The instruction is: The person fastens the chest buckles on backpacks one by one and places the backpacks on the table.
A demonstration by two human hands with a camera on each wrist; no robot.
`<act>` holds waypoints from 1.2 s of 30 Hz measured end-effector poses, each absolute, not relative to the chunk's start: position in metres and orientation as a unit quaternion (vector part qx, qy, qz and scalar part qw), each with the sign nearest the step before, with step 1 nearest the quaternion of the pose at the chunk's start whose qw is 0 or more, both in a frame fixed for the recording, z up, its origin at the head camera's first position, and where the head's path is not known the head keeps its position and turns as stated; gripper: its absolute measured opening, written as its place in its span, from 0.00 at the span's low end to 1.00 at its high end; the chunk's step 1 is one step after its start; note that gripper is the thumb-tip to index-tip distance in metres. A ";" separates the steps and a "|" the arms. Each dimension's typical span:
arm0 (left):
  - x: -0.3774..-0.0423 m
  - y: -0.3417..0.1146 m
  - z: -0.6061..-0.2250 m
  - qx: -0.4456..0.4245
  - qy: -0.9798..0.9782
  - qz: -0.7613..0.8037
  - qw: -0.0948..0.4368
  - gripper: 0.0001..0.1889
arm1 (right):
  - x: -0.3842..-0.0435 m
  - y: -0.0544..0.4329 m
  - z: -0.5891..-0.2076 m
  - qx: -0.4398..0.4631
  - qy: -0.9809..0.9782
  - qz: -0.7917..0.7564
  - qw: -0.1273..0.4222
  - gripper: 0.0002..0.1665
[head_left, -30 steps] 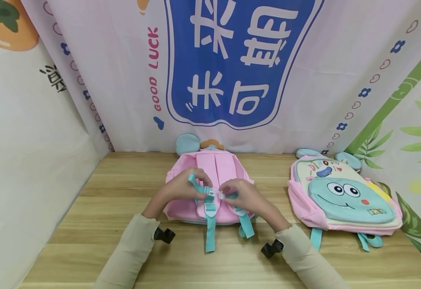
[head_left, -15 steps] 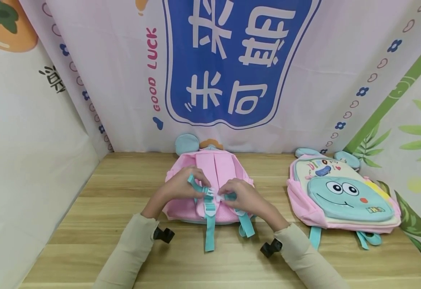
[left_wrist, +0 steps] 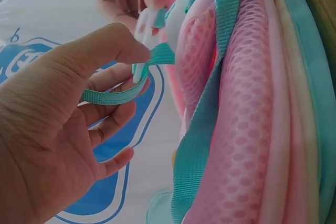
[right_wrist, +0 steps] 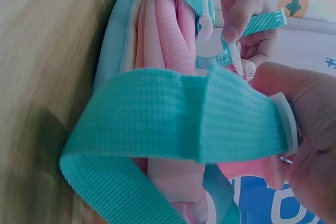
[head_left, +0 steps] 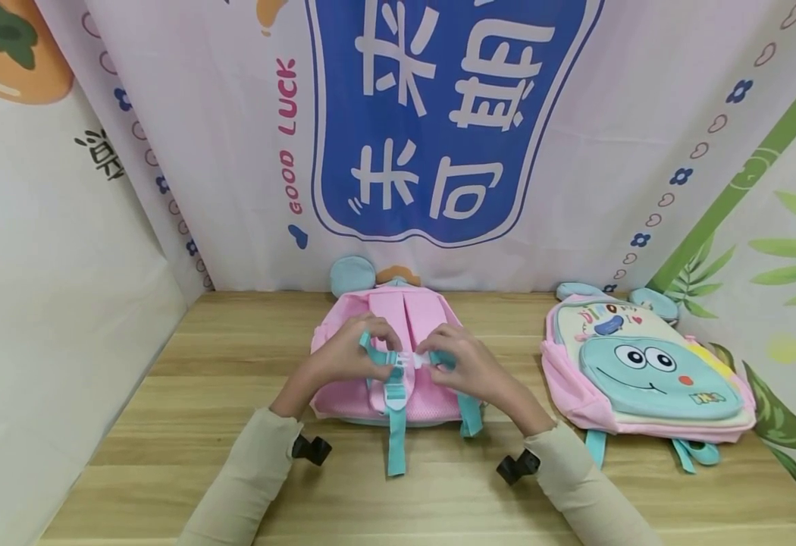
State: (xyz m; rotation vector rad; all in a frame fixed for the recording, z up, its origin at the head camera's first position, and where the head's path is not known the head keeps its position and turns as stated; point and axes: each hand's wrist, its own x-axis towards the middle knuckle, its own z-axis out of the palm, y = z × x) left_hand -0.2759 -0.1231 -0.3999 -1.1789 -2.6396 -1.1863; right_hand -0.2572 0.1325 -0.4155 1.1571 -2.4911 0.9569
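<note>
A pink backpack (head_left: 432, 398) lies with its straps facing up at the table's middle. Over it my left hand (head_left: 353, 350) pinches a white side-release buckle half (head_left: 402, 359) between thumb and fingers, its teal webbing end sticking up. From the other side my right hand (head_left: 465, 364) pinches the white mating buckle half (head_left: 419, 359). The two halves face each other very closely; whether they touch I cannot tell. In the right wrist view a teal strap (right_wrist: 142, 114) loops in front of the right hand, partly covering the buckle.
To the right lies a second backpack (head_left: 664, 371) with a teal smiling face pocket. A patterned cloth wall (head_left: 248, 250) rises behind the wooden table (head_left: 186, 425). Loose teal webbing (head_left: 396, 447) hangs from the near backpack onto the table.
My right hand has risen slightly with its buckle half and is now level with the left one. The teal strap below it has been drawn up. My left hand keeps its pinch.
</note>
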 end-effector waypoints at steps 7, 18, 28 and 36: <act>-0.275 -0.120 -0.401 -0.371 -0.842 -0.390 0.020 0.13 | -0.259 0.136 -0.414 0.393 -0.838 0.345 0.153 0.16; -0.276 -0.117 -0.405 -0.378 -0.835 -0.397 0.045 0.12 | -0.259 0.136 -0.414 0.395 -0.842 0.331 0.159 0.14; -0.274 -0.115 -0.406 -0.354 -0.852 -0.381 0.054 0.12 | -0.257 0.134 -0.415 0.391 -0.850 0.311 0.164 0.14; -0.274 -0.115 -0.406 -0.350 -0.854 -0.380 0.064 0.12 | -0.257 0.133 -0.414 0.386 -0.853 0.311 0.165 0.14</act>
